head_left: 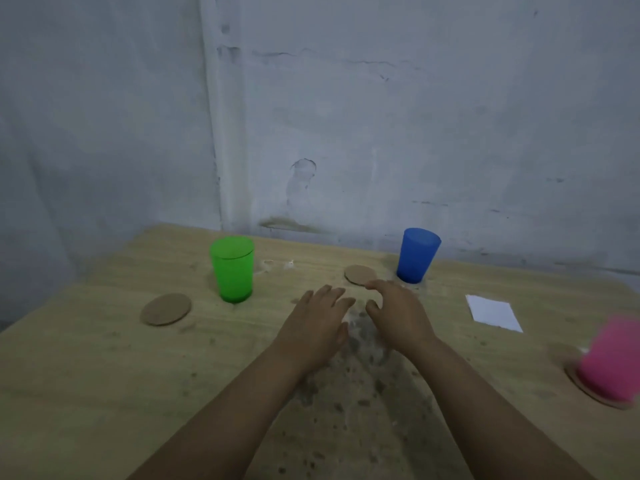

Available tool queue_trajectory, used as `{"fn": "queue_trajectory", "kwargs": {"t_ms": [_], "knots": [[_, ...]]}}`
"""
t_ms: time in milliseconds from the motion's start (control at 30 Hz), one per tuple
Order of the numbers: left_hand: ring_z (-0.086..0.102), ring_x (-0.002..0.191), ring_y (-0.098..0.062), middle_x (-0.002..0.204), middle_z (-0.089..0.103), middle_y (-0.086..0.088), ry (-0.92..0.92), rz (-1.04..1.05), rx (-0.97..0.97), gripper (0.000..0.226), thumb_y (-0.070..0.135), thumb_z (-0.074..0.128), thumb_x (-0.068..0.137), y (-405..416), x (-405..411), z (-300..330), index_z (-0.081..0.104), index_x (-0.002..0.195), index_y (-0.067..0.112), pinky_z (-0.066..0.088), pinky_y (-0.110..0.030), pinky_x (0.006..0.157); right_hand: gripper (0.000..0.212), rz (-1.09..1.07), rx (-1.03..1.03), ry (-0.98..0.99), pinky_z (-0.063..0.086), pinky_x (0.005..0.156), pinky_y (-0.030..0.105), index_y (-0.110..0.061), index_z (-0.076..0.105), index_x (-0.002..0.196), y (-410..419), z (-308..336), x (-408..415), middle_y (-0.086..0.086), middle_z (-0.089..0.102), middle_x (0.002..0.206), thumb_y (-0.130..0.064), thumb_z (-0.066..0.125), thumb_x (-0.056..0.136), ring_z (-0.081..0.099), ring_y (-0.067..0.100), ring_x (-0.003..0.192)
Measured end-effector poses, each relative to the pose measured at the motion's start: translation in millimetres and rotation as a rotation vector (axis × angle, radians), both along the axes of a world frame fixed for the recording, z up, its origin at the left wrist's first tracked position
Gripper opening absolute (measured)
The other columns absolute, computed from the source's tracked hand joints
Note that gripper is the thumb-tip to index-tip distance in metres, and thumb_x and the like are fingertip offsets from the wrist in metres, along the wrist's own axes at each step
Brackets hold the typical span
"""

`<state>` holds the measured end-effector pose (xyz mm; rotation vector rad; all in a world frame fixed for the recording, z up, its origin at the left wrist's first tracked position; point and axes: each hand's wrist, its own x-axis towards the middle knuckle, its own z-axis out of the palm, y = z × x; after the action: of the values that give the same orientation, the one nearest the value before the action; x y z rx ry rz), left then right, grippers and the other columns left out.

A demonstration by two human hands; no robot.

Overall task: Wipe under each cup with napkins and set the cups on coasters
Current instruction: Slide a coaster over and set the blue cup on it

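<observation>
A green cup (pixel 232 270) stands on the bare table at the back left, with a round cork coaster (pixel 166 309) to its left. A blue cup (pixel 416 255) stands at the back right, and a second coaster (pixel 359 274) lies just left of it. A pink cup (pixel 613 360), blurred, sits on a third coaster (pixel 578 384) at the right edge. A white napkin (pixel 493 312) lies flat between the blue and pink cups. My left hand (pixel 317 323) and my right hand (pixel 394 311) hover open, palms down, over the table's middle, holding nothing. My right fingertips reach the second coaster's near edge.
The wooden table (pixel 104 375) is stained dark in front of my hands. A grey plastered wall (pixel 381 133) runs close behind the table. The table's left edge slants toward the near left corner.
</observation>
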<state>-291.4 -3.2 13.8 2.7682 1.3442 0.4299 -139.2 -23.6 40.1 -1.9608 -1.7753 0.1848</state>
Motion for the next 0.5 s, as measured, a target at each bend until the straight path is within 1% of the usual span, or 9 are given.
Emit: {"fn": "queue_trajectory", "kwargs": {"t_ms": [100,167,200,267,367,500], "knots": [[0.016,0.145,-0.021,0.156,0.024,-0.003,0.005,-0.022,0.008,0.049,0.028,0.036,0.098,5,24,-10,0.029,0.146,0.021,0.012,-0.039,0.116,0.037,-0.004,-0.033,-0.065,0.036,0.107,0.041,-0.021,0.052,0.129,8,-6,23,0.002,0.055,0.133,-0.021,0.050,0.092,0.047,0.020,0.124],[0.017,0.144,-0.020,0.156,0.024,-0.002,-0.016,-0.031,-0.001,0.048,0.029,0.035,0.099,8,44,-14,0.029,0.146,0.022,0.012,-0.038,0.117,0.037,-0.024,-0.058,-0.108,0.027,0.114,0.041,-0.021,0.050,0.130,10,-9,41,0.001,0.052,0.137,-0.022,0.047,0.094,0.037,0.020,0.135],[0.017,0.144,-0.019,0.156,0.024,-0.002,-0.024,-0.038,-0.009,0.048,0.029,0.035,0.099,10,54,-16,0.028,0.146,0.022,0.012,-0.037,0.117,0.037,-0.036,-0.068,-0.130,0.023,0.116,0.041,-0.021,0.050,0.131,10,-10,50,0.001,0.051,0.139,-0.023,0.046,0.094,0.034,0.020,0.137],[0.018,0.144,-0.019,0.155,0.025,-0.001,-0.051,-0.059,-0.025,0.049,0.029,0.036,0.099,13,74,-17,0.028,0.146,0.022,0.012,-0.037,0.117,0.037,-0.059,-0.082,-0.162,0.018,0.116,0.040,-0.020,0.049,0.131,8,-13,69,0.002,0.050,0.139,-0.025,0.043,0.095,0.034,0.019,0.136],[0.023,0.141,-0.017,0.153,0.031,0.000,-0.091,-0.098,-0.046,0.048,0.027,0.038,0.098,18,108,-18,0.031,0.145,0.022,0.016,-0.034,0.115,0.038,-0.113,-0.103,-0.171,0.016,0.116,0.039,-0.018,0.048,0.132,4,-19,104,0.002,0.048,0.141,-0.023,0.041,0.096,0.029,0.020,0.139],[0.027,0.139,-0.016,0.151,0.034,0.000,-0.154,-0.121,-0.071,0.048,0.026,0.040,0.097,23,145,-23,0.033,0.144,0.021,0.019,-0.032,0.114,0.037,-0.188,-0.071,-0.137,0.016,0.115,0.039,-0.014,0.051,0.130,0,-29,136,0.003,0.051,0.138,-0.018,0.041,0.094,0.035,0.021,0.134]]}}
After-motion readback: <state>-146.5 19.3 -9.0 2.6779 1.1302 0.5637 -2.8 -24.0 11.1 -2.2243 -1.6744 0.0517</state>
